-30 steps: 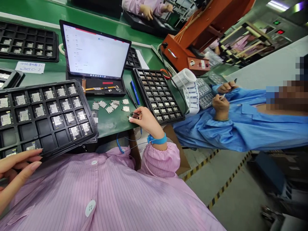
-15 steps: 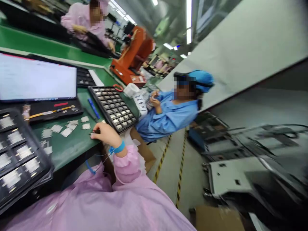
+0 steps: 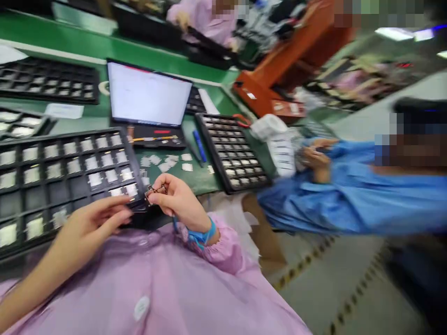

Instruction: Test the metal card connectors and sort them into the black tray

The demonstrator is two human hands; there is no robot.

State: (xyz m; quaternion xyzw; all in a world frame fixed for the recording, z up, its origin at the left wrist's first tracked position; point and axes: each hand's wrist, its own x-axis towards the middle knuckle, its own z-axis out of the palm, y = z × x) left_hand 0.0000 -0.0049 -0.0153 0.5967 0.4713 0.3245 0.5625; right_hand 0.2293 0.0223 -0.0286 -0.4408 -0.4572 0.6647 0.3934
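Pinched between the thumb and fingers of my right hand (image 3: pixel 183 202) is a small dark part with coppery edges (image 3: pixel 152 191), too blurred to name closer. A blue wrist band (image 3: pixel 206 235) circles that wrist. My left hand (image 3: pixel 92 221) hovers over the near right corner of a black compartment tray (image 3: pixel 78 193), its fingers stretched out and apart with nothing seen in them. Small whitish, square parts (image 3: pixel 92 163) sit in many of the tray's pockets, while several pockets show bare black. Beyond my right hand, several loose white pieces (image 3: pixel 167 164) lie on the green table (image 3: pixel 199 179).
Behind the tray stands an open laptop (image 3: pixel 148 95). A blue pen (image 3: pixel 199 145) lies beside a second filled tray (image 3: pixel 233 153). Further right are a white roll (image 3: pixel 268 126), an orange machine (image 3: pixel 279 70) and a co-worker in blue (image 3: pixel 349 186). Another person sits across the table.
The view has swung left, bringing the large tray and my left hand into sight. My right hand, still pinching a small dark part, is now near the tray's corner instead of above the table edge.
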